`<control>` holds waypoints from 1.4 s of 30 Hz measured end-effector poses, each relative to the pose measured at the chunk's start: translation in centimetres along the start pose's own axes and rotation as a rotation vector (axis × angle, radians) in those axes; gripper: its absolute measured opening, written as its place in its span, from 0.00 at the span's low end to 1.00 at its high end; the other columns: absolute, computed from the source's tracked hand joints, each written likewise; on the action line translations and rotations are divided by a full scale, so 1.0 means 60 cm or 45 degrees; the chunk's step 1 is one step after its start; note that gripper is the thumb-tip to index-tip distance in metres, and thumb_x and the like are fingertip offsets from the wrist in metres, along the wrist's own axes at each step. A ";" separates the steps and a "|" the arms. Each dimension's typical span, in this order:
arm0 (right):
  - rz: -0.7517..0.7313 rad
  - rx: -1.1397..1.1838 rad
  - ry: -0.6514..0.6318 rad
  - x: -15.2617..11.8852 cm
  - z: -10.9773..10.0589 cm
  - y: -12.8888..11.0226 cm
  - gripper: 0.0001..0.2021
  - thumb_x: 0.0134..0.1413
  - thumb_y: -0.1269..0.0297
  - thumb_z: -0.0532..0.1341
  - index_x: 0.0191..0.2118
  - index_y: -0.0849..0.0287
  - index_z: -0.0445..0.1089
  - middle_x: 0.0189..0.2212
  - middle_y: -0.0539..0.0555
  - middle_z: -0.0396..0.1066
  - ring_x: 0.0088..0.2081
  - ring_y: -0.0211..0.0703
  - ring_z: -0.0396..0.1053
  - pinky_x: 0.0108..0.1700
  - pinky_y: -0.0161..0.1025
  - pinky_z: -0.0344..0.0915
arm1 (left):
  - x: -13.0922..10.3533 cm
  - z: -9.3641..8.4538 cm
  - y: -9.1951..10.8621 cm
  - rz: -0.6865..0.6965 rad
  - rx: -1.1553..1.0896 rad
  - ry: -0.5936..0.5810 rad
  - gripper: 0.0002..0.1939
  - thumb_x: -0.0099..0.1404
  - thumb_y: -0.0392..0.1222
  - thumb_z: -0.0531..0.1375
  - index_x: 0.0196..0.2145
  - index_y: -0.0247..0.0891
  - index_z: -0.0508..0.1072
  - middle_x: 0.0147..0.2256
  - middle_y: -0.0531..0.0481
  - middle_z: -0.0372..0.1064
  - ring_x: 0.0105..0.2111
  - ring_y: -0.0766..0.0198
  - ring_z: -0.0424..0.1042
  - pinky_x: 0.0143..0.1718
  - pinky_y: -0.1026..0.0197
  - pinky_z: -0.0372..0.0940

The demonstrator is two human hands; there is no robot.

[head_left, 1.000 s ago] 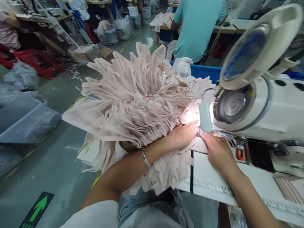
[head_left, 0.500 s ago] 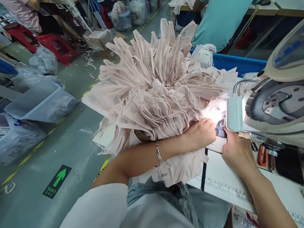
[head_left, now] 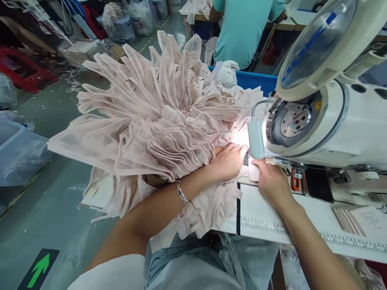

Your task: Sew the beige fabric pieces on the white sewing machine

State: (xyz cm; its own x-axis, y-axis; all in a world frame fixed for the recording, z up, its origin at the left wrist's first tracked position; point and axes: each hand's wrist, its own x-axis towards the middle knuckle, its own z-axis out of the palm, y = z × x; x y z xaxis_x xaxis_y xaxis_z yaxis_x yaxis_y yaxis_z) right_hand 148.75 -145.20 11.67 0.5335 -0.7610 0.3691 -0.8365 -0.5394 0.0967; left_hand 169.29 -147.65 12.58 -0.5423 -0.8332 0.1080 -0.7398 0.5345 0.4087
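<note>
A large bundle of pale pink fabric pieces [head_left: 151, 117] fans out over the left of the sewing table, partly on my left forearm. My left hand [head_left: 231, 162] lies beside the lit needle area of the sewing machine [head_left: 329, 121], its fingers bent close together at the fabric there; what they hold is too small to make out. Just below the machine's small lamp [head_left: 256, 139], my right hand [head_left: 270, 179] has thumb and fingers pressed together on a small pale piece of fabric [head_left: 253, 171]. The needle itself is hidden.
A ruler strip [head_left: 260, 225] runs along the table's front edge. Folded pale pieces [head_left: 350, 221] lie at the right. A person in a teal shirt [head_left: 237, 32] sits beyond a blue bin [head_left: 256, 82]. Plastic tubs [head_left: 24, 153] stand on the floor at left.
The view has swung to the right, showing more of the machine. A pale piece now shows between my hands below the lamp. Both hands remain at the needle area.
</note>
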 end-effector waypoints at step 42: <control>0.249 0.045 -0.439 0.001 -0.019 -0.021 0.29 0.61 0.77 0.45 0.63 0.56 0.68 0.53 0.64 0.73 0.51 0.59 0.70 0.53 0.55 0.63 | -0.004 -0.017 0.020 -0.076 0.000 0.090 0.12 0.71 0.32 0.51 0.47 0.35 0.71 0.48 0.42 0.71 0.51 0.57 0.68 0.55 0.56 0.65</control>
State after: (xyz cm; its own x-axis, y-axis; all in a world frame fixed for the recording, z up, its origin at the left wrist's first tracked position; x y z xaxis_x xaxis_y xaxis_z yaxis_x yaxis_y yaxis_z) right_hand 149.68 -144.13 12.63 0.3808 -0.9236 0.0449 -0.9247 -0.3802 0.0209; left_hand 168.94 -146.95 13.97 -0.4677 -0.8715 0.1475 -0.7698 0.4837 0.4166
